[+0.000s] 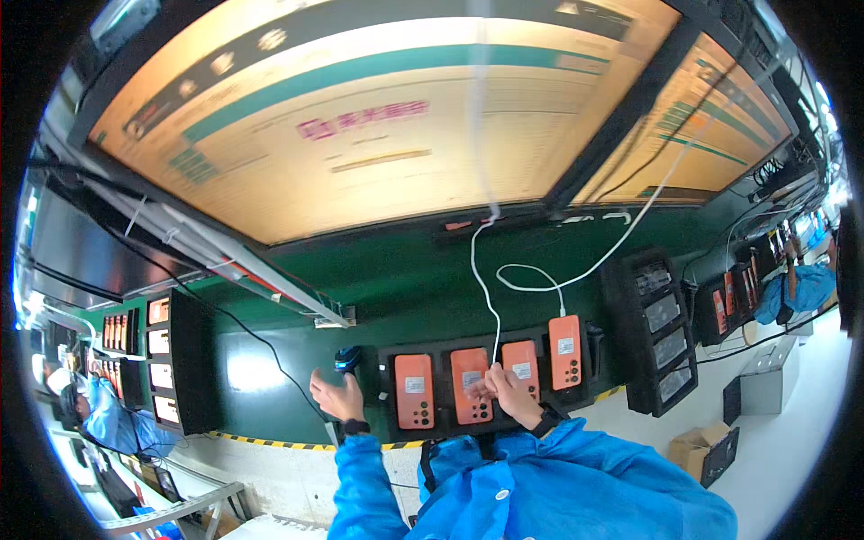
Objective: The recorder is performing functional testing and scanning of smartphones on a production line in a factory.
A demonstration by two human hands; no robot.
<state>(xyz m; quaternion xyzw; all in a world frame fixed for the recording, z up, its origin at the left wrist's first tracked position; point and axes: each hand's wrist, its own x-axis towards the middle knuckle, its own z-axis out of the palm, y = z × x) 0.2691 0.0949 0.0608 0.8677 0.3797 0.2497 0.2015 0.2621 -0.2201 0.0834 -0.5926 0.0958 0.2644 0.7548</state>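
Several orange phones lie in a row in a black tray [387, 416], each with a pale label and dark camera lenses. My right hand [511, 396] is closed over the middle of the row, its fingers pinching the lower end of a white cable [486, 288]. Beneath it are the second phone [470, 373] and the third phone [519, 358], partly covered by the hand. The rightmost phone [565, 351] has another white cable [562, 301] at its top edge. Left of the tray, my left hand [338, 396] is open, fingers apart, beside a black-and-blue handheld device [347, 359].
Two large lit screens [360, 135] stand across the back of the green bench [261, 315]. A black rack [661, 333] stands right, another black rack [184, 360] left. A black cord [243, 328] crosses the left side. Co-workers in blue [126, 418] are at the far sides.
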